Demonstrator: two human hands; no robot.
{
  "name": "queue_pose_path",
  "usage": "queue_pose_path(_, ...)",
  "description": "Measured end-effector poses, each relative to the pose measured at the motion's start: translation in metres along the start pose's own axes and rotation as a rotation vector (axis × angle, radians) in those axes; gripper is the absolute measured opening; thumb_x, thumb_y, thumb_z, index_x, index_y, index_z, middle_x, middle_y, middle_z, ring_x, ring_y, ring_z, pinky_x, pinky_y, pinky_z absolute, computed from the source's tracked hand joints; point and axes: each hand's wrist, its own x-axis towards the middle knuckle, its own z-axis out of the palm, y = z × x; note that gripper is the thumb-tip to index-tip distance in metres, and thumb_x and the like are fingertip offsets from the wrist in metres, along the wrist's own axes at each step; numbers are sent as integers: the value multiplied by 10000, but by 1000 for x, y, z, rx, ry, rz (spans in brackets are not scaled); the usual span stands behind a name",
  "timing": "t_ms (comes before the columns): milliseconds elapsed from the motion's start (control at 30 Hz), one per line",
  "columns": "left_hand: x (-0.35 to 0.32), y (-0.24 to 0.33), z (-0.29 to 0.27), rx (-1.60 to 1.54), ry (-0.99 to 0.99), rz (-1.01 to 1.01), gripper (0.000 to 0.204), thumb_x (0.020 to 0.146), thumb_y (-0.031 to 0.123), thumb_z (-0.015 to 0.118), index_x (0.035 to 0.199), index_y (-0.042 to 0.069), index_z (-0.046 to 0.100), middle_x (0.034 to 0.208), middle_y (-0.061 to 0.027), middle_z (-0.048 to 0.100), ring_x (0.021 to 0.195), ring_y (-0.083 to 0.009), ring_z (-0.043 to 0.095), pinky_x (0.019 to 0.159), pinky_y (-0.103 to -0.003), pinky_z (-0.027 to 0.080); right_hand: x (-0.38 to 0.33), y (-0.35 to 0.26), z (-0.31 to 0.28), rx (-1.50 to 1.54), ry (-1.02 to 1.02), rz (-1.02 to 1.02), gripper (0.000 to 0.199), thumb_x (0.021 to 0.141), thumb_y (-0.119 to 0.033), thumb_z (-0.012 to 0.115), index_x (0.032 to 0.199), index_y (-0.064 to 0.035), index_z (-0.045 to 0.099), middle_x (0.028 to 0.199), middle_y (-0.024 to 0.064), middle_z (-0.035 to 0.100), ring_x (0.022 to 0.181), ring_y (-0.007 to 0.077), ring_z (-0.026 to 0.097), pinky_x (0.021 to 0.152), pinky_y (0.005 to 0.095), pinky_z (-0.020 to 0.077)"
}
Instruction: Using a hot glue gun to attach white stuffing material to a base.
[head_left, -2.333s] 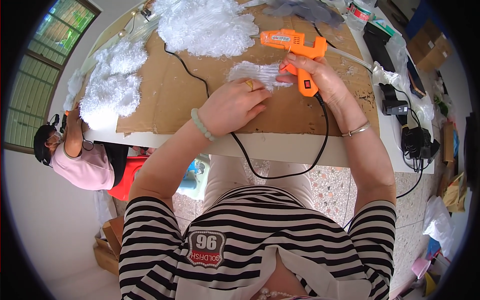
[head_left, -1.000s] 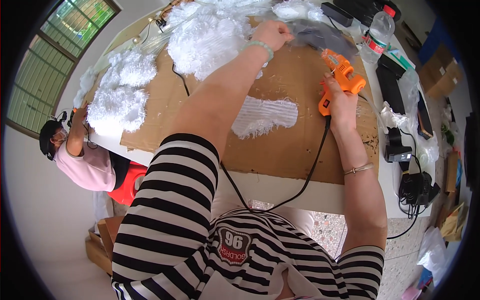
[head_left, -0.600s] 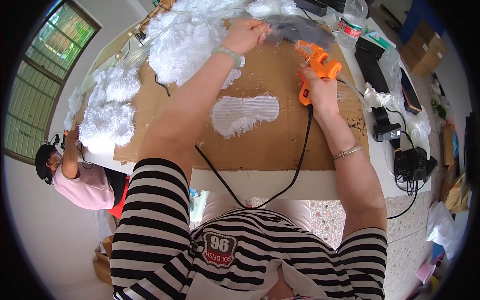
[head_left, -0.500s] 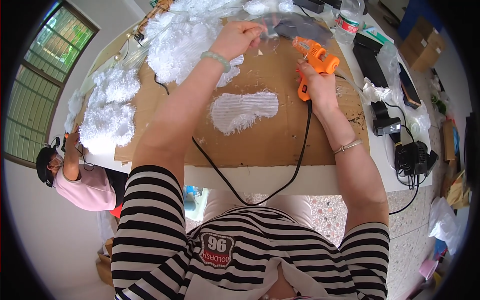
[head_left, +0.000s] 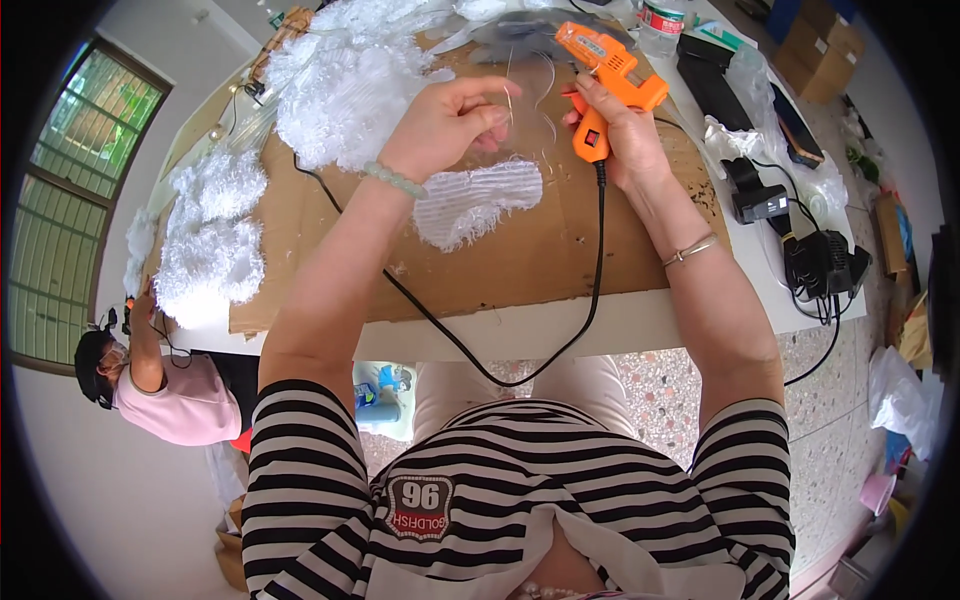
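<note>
while my right hand grips the orange glue gun, my left hand pinches a clear plastic piece above the white fluffy pad.

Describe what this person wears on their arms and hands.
Both forearms are bare. Short black-and-white striped sleeves end above the elbows. The left hand has a pale green bead bracelet at the wrist; the right hand has a thin silver bangle. No gloves show.

Brown cardboard boxes sitting at far right beyond the worktop; clear bottle wearing a red-and-green label band at top.
</note>
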Motion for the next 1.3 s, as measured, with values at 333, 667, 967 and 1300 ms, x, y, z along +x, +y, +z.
queue_pose_path(333,-7,7,18,3,-124,-30,203,882,82,516,1064,58,602,776,-11,614,671,-65,555,616,-207,456,-6,-7,-2,91,-172,75,297,855,-297,605,996,-40,561,930,104,625,664,135,576,611,293,504)
queue_pose_path(667,-12,21,23,29,-136,6,198,863,49,507,1022,18,621,868,-23,625,719,-70,570,625,-219,476,-8,-8,-4,140,-274,67,421,821,-421,616,984,-37,553,924,101,614,720,144,580,626,271,496)
queue_pose_path(967,-14,17,27,-59,-137,178,181,813,10,500,916,19,649,856,-79,664,775,-129,625,709,-261,501,-11,-9,-5,168,-251,133,282,838,-301,619,992,-72,559,850,44,615,698,137,590,611,262,473)
queue_pose_path(1300,-30,34,23,159,109,308,317,777,-23,474,1022,91,640,774,-110,654,742,-172,638,710,-292,492,-5,-11,-7,84,-279,35,201,844,-150,585,1018,-62,535,879,38,565,739,113,511,701,250,428)
